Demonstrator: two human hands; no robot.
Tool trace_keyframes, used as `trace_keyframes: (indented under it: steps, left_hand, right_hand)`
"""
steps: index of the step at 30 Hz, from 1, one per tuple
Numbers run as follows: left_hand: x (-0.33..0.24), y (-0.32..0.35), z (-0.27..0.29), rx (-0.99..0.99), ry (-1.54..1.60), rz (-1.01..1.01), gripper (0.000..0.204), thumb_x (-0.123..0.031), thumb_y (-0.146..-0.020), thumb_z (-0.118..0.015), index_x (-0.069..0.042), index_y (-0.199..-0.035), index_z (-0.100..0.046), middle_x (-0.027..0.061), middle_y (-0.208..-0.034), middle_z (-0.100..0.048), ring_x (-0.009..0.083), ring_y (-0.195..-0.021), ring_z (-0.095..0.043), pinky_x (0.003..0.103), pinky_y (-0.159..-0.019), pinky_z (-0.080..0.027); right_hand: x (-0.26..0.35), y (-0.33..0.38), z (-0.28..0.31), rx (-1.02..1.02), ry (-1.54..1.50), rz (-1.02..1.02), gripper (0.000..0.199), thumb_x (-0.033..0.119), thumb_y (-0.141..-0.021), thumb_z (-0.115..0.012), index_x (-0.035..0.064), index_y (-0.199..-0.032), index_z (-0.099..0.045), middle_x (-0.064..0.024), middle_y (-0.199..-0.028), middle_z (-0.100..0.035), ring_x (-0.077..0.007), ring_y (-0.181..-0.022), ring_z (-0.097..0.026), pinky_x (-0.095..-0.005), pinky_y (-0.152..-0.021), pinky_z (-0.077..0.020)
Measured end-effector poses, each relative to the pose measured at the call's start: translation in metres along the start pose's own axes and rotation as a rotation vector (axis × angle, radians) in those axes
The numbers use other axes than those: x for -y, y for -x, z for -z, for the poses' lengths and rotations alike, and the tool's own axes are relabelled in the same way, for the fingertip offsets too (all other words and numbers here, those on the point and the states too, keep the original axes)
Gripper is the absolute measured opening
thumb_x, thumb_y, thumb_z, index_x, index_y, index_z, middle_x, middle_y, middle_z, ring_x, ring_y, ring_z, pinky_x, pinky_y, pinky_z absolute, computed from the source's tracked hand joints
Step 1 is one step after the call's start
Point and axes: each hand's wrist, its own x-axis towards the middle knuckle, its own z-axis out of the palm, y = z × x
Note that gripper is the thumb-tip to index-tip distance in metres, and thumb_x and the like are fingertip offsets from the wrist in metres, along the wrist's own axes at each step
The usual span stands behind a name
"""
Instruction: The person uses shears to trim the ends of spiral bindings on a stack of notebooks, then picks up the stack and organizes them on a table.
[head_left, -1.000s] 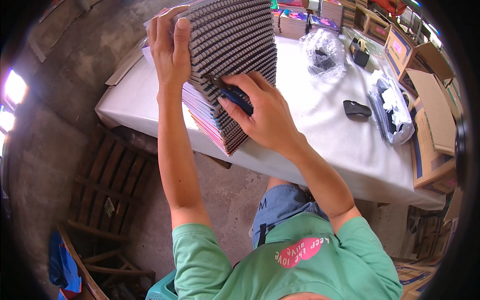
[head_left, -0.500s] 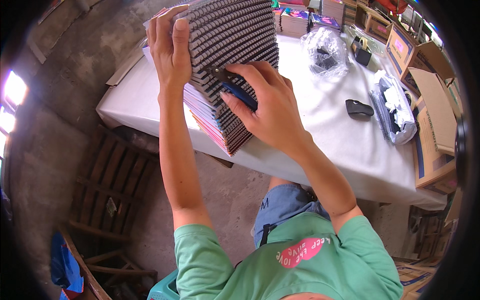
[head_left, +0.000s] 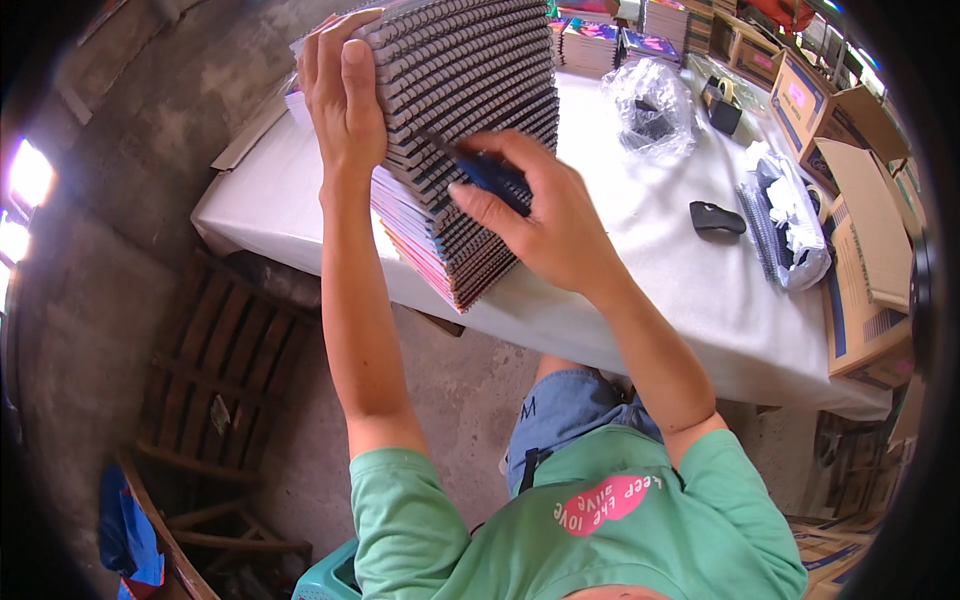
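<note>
A tall stack of spiral notebooks (head_left: 470,75) rises at the table's near edge, its black coil bindings turned toward me. My left hand (head_left: 345,105) grips the left end of the stack, thumb along the coils and fingers around the side. In my right hand (head_left: 535,205) is a pair of cutting pliers with dark blue handles (head_left: 492,180). The pliers' jaws point up and left at the coil ends on the left part of the stack; blur hides whether they touch a coil. Colourful page edges (head_left: 420,245) show on the stack's lower left side.
A white-covered table (head_left: 650,270) bears a crumpled clear plastic bag (head_left: 650,105), a black tape dispenser (head_left: 722,103), a black mouse-shaped object (head_left: 717,217) and a plastic bag of coils (head_left: 790,220). More notebooks (head_left: 590,45) stand behind. Cardboard boxes (head_left: 865,270) line the right; a wooden chair (head_left: 215,370) is left.
My right hand with the pliers has shifted slightly right and down, and the pliers are now blurred. My left hand stays on the stack.
</note>
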Motion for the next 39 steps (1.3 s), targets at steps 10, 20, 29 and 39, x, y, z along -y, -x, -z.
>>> trace_keyframes:
  steps: [10,20,29,39]
  left_hand:
    - [0.003,0.001,-0.002,-0.006,0.016,-0.023,0.054,-0.046,-0.097,-0.027,-0.007,-0.107,-0.062,0.0130,-0.107,-0.055,0.0288,-0.110,-0.049,0.038,-0.097,-0.032]
    - [0.005,0.002,-0.003,-0.033,0.019,-0.043,0.050,-0.044,-0.097,-0.029,-0.008,-0.107,-0.062,0.0126,-0.106,-0.056,0.0286,-0.110,-0.049,0.039,-0.098,-0.032]
    - [0.005,0.002,-0.002,-0.032,0.042,0.005,0.048,-0.043,-0.096,-0.031,-0.008,-0.107,-0.062,0.0119,-0.106,-0.055,0.0265,-0.105,-0.051,0.036,-0.095,-0.034]
    - [0.001,0.005,-0.002,-0.021,0.047,0.055,0.046,-0.041,-0.096,-0.033,-0.007,-0.108,-0.062,0.0106,-0.104,-0.055,0.0241,-0.103,-0.051,0.034,-0.092,-0.036]
  right_hand:
    - [0.006,-0.006,-0.010,-0.098,0.288,0.106,0.033,0.029,-0.082,-0.064,0.0092,-0.107,-0.054,-0.0115,-0.098,-0.058,-0.0302,-0.088,-0.058,-0.0434,-0.073,-0.0438]
    - [0.009,-0.018,0.011,0.288,-0.562,-0.413,0.034,0.029,-0.085,-0.061,0.0017,-0.105,-0.054,-0.0093,-0.081,-0.063,-0.0195,-0.078,-0.063,-0.0319,-0.068,-0.0478]
    - [0.007,-0.016,-0.004,-0.159,0.229,0.142,0.032,0.027,-0.080,-0.064,0.0113,-0.107,-0.055,-0.0111,-0.093,-0.058,-0.0321,-0.085,-0.059,-0.0437,-0.073,-0.0450]
    - [0.019,-0.026,0.013,0.364,-0.910,-0.673,0.025,0.029,-0.087,-0.061,0.0085,-0.101,-0.056,-0.0079,-0.085,-0.063,-0.0203,-0.082,-0.064,-0.0327,-0.063,-0.0511]
